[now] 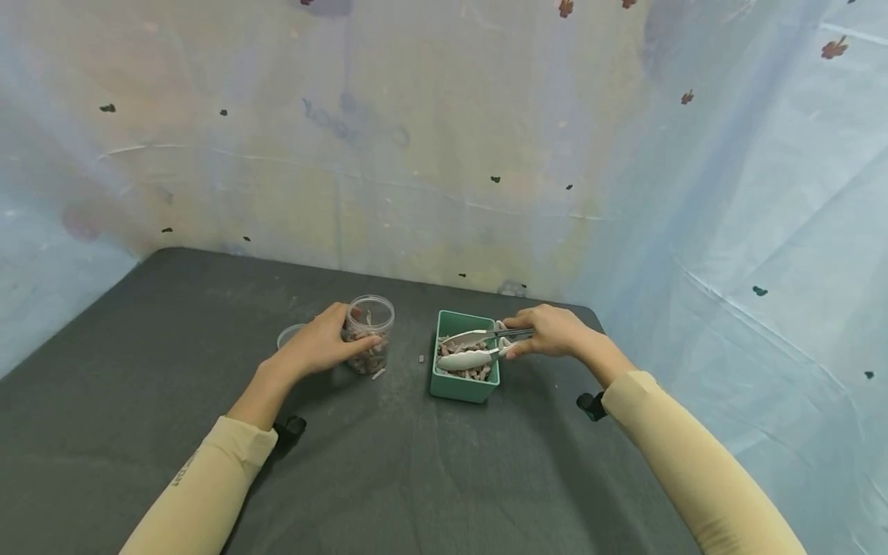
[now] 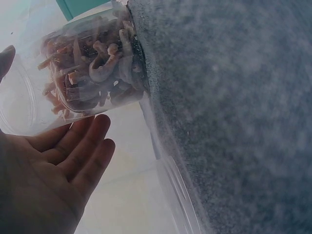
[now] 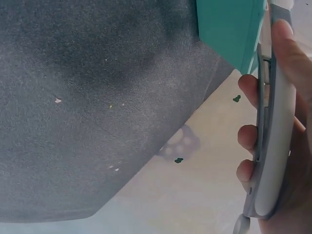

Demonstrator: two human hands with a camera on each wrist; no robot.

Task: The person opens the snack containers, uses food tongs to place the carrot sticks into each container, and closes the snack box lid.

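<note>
My left hand [image 1: 315, 343] holds a clear plastic jar [image 1: 375, 348] standing on the table, thumb on the near side and fingers round the far side. The jar is uncovered; the left wrist view shows brownish, twisted strips [image 2: 102, 63] filling its lower part. My right hand [image 1: 548, 330] grips a pair of tongs [image 1: 466, 360] with pale scalloped heads and metal arms. The tong heads are spread apart over a green rectangular box [image 1: 463, 389], overlapping the similar strips [image 1: 479, 374] inside it. In the right wrist view, fingers and thumb wrap the tongs' grey-white handle [image 3: 278, 146].
A clear round lid [image 1: 287, 334] lies left of the jar, partly hidden by my left hand. Small loose pieces lie on the dark table between jar and box, one being a greyish bit [image 1: 421, 358]. A patterned curtain [image 1: 416, 154] hangs behind the table's far edge.
</note>
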